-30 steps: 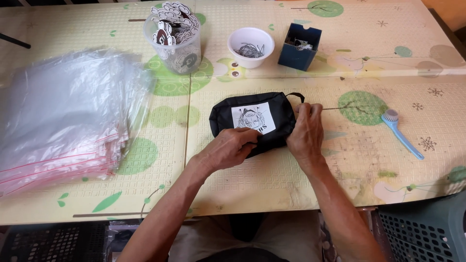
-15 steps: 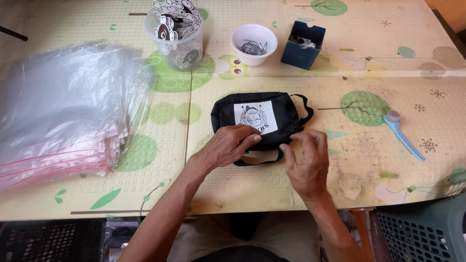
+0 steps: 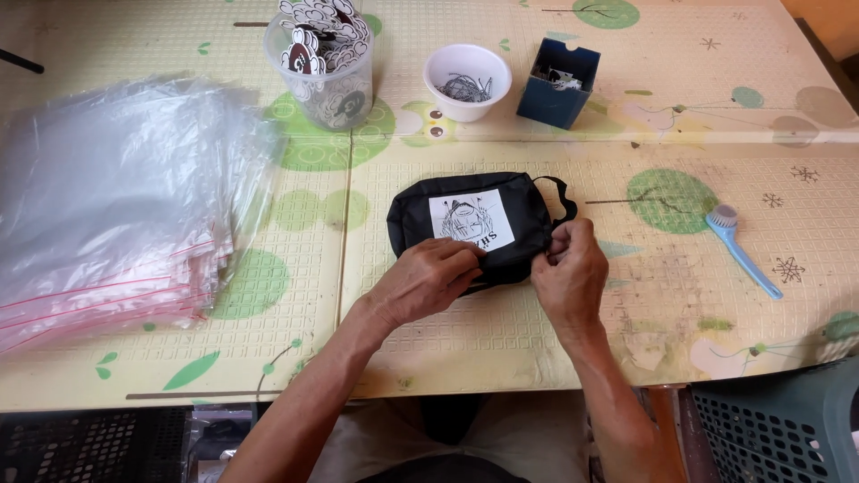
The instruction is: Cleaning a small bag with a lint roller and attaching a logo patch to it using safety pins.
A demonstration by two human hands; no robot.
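Note:
A small black fabric pouch with a white printed patch and a side loop lies on the patterned table mat in front of me. My left hand rests on the pouch's near edge, fingers curled over it. My right hand pinches the pouch's near right corner, below the black loop. The part of the pouch under both hands is hidden.
A stack of clear plastic zip bags lies at the left. At the back stand a clear tub of black-and-white cutouts, a white bowl of small metal bits and a dark blue box. A blue brush lies right; a grey-green basket sits at the lower right.
My right hand slid from the pouch's right end down along its near edge, then back up to the near right corner. My left hand stayed on the near edge.

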